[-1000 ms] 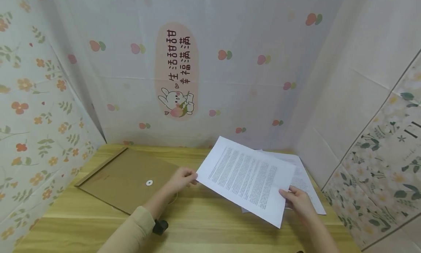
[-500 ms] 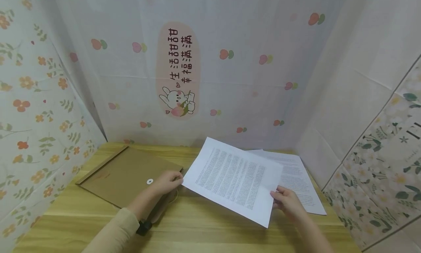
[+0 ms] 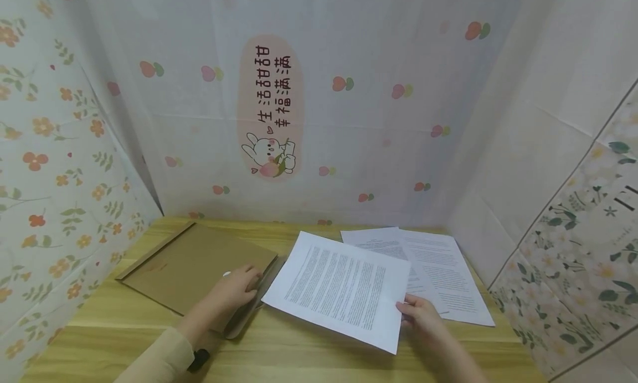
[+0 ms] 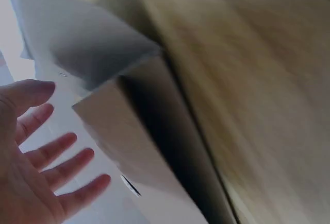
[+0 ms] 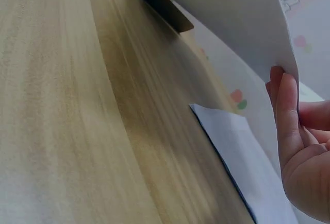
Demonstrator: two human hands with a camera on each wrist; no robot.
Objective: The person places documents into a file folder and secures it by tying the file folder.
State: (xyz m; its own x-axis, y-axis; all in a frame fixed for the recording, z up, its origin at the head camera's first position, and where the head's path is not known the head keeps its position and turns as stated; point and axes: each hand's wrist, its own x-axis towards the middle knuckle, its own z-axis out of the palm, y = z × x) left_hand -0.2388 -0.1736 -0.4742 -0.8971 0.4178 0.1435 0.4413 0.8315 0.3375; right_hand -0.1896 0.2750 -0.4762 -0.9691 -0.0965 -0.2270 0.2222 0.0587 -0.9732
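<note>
A printed sheet of paper (image 3: 339, 289) is held tilted above the table, its left corner beside the envelope's flap. My right hand (image 3: 421, 316) pinches its right edge between thumb and fingers; the right wrist view shows the sheet's blank underside (image 5: 232, 13). On the left lies a brown kraft document envelope (image 3: 184, 261), its flap (image 3: 244, 319) folded out toward the sheet. My left hand (image 3: 236, 289) is over the envelope's opening side, partly hiding a white button (image 3: 226, 273). The left wrist view shows its fingers (image 4: 64, 149) spread and holding nothing, alongside the envelope's gaping mouth (image 4: 165, 136).
More printed sheets (image 3: 448, 272) lie overlapping on the wooden table (image 3: 299, 355) at the right. Patterned curtains (image 3: 369, 139) enclose the table at the back and both sides. A black wrist device (image 3: 199, 361) sits by the left sleeve (image 3: 159, 355).
My left hand has let go of the sheet's left edge and moved left over the envelope. My right hand has brought the sheet left and lower, baring more of the sheets behind; the flap now shows.
</note>
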